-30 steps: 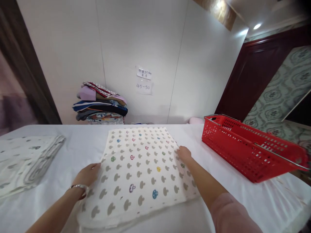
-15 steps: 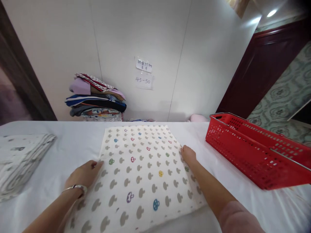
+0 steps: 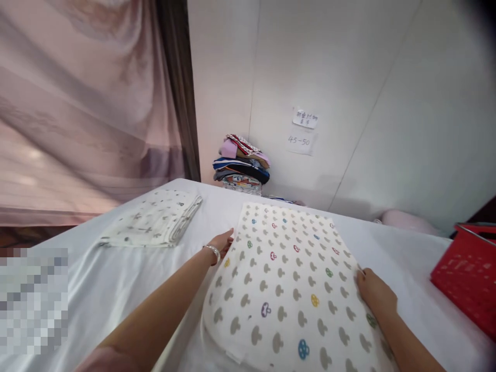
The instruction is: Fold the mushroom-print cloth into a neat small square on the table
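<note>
A white cloth (image 3: 287, 279) printed with grey and coloured mushrooms lies in layers in front of me, its near left side bulging in a rounded fold. At its left edge is my left hand (image 3: 221, 244), a bangle on the wrist, fingers closed on the fabric and partly hidden by it. My right hand (image 3: 375, 292) pinches the right edge of the same cloth, thumb on top. To the left, a folded white cloth (image 3: 151, 219) with small dark prints lies flat, apart from both hands.
A white sheet covers the table (image 3: 135, 289). A red basket (image 3: 468, 279) stands at the right edge. Against the back wall is a pile of folded fabrics (image 3: 242, 165), with paper notes (image 3: 304, 132) above it. A pink curtain (image 3: 89, 103) hangs at the left.
My view has turned left, so the folded cloth and curtain show more and the basket less. Both hands stay at the mushroom cloth's edges; its near left side now bulges.
</note>
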A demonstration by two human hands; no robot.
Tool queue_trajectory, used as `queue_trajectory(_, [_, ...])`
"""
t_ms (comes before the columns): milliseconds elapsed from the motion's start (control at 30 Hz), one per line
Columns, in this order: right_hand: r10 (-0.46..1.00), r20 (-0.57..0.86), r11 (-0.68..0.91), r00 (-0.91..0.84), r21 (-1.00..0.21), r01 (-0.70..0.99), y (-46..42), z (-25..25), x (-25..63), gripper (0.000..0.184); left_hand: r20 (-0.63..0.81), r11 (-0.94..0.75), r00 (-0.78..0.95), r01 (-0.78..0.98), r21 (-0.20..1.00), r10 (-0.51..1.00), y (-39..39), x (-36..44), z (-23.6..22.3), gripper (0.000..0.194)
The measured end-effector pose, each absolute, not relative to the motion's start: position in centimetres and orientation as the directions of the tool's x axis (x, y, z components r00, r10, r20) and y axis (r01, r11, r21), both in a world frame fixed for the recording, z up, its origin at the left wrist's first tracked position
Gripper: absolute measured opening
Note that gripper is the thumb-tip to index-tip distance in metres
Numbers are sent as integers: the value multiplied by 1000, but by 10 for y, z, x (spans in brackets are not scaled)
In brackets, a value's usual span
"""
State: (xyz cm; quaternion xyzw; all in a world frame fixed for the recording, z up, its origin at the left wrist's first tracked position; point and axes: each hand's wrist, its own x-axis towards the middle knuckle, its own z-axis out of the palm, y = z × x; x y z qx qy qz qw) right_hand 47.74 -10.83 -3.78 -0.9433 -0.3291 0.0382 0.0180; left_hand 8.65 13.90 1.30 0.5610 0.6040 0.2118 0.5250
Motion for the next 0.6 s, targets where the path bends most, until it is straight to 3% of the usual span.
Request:
queue_trajectory(167, [609, -50, -792, 791, -79, 605, -109, -37, 476, 40, -396, 209, 257, 541, 815, 882, 140, 85, 6, 41])
queue_trajectory(333, [611, -61, -791, 789, -73, 607, -109, -36, 476, 42, -227, 3, 219, 712, 702, 949, 145, 83, 1, 22])
queue_trajectory(500, [620, -69, -785, 782, -60, 617, -108, -34, 474, 40, -133, -105, 211, 829, 549, 968, 144, 80, -4, 22])
queue_trajectory(600, [629, -74, -778, 774, -60, 626, -104, -31, 475, 37, -133, -110, 214, 835, 539, 968, 145, 79, -4, 31])
